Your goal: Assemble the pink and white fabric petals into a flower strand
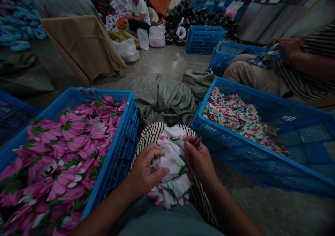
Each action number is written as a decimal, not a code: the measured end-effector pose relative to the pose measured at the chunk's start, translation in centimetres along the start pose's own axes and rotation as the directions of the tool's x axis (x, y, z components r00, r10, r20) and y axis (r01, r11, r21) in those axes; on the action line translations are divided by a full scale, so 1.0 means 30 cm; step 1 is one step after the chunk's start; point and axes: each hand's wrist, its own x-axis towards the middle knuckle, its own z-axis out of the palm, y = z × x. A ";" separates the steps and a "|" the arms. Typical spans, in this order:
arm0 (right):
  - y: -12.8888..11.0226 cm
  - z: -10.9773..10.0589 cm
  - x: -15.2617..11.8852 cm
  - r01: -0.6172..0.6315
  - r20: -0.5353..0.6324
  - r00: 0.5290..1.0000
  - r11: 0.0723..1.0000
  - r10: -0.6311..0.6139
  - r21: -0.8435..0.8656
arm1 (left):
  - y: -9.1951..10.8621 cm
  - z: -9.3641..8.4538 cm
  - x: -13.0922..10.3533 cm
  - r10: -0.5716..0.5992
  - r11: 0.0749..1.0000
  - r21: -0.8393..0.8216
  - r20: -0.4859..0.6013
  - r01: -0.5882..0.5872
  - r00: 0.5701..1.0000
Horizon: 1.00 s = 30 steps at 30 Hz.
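Observation:
A bundle of white and pink cloth with green parts [172, 159] lies in my lap, over black-and-cream striped fabric [150, 133]. On its left side rests my left hand [148, 169], fingers apart and curved over the cloth, gripping nothing I can see. My right hand [197, 157] is closed at the bundle's upper right, its thumb and fingers pinched together. A small dark pointed tool [198, 142] sticks out of that hand; its exact kind is hard to make out.
Pink and green cloth pieces [75, 135] fill a blue crate [112, 152] at left. Another blue crate [251, 135] at right holds colorful printed cloth [238, 114]. Grey-green sacks [164, 93] lie ahead. A person in stripes [300, 54] sits at right; others sit farther back.

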 end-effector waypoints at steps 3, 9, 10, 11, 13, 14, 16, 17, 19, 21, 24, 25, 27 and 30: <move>-0.009 0.004 -0.003 -0.018 0.024 1.000 0.999 0.017 0.036 | 0.008 0.006 -0.022 0.114 0.925 0.329 0.242 -0.192 0.964; -0.020 0.004 -0.017 0.009 0.079 0.997 0.999 -0.006 -0.037 | 0.012 0.056 -0.011 0.156 0.832 0.476 0.292 -0.285 0.944; -0.026 -0.005 -0.023 0.040 0.102 0.994 0.995 -0.030 -0.095 | 0.007 0.050 -0.012 0.200 0.842 0.441 0.282 -0.312 0.938; -0.033 -0.014 -0.032 0.080 0.147 0.988 0.983 -0.056 -0.165 | 0.003 0.043 -0.015 0.245 0.859 0.389 0.258 -0.333 0.935; -0.046 -0.025 -0.050 0.181 0.288 0.953 0.941 -0.095 -0.287 | -0.005 0.027 -0.022 0.294 0.908 0.256 0.176 -0.332 0.939; -0.052 -0.025 -0.059 0.222 0.360 0.928 0.918 -0.096 -0.328 | -0.007 0.021 -0.024 0.292 0.932 0.191 0.111 -0.309 0.950; -0.060 -0.015 -0.071 0.247 0.443 0.894 0.899 -0.067 -0.362 | -0.003 0.017 -0.023 0.227 0.971 0.094 -0.050 -0.222 0.973; -0.063 -0.008 -0.075 0.231 0.447 0.893 0.903 -0.049 -0.362 | 0.002 0.018 -0.019 0.176 0.983 0.067 -0.136 -0.169 0.975; -0.069 0.004 -0.078 0.164 0.417 0.909 0.920 -0.001 -0.355 | 0.020 0.023 -0.005 0.053 0.999 0.026 -0.278 -0.048 0.959; -0.074 0.007 -0.079 0.101 0.394 0.918 0.942 0.035 -0.319 | 0.043 0.028 0.013 -0.122 0.992 -0.083 -0.337 0.099 0.934; -0.078 -0.004 -0.079 0.013 0.395 0.914 0.966 0.093 -0.258 | 0.071 0.032 0.038 -0.440 0.811 -0.467 -0.092 0.352 0.893; -0.078 -0.010 -0.078 -0.017 0.393 0.913 0.971 0.112 -0.238 | 0.074 0.032 0.043 -0.488 0.696 -0.573 0.066 0.433 0.870; -0.075 -0.017 -0.076 -0.053 0.375 0.918 0.975 0.133 -0.215 | 0.072 0.032 0.050 -0.490 0.510 -0.667 0.293 0.543 0.821; -0.068 -0.016 -0.068 -0.068 0.334 0.933 0.979 0.131 -0.193 | 0.061 0.031 0.052 -0.508 0.466 -0.714 0.268 0.522 0.819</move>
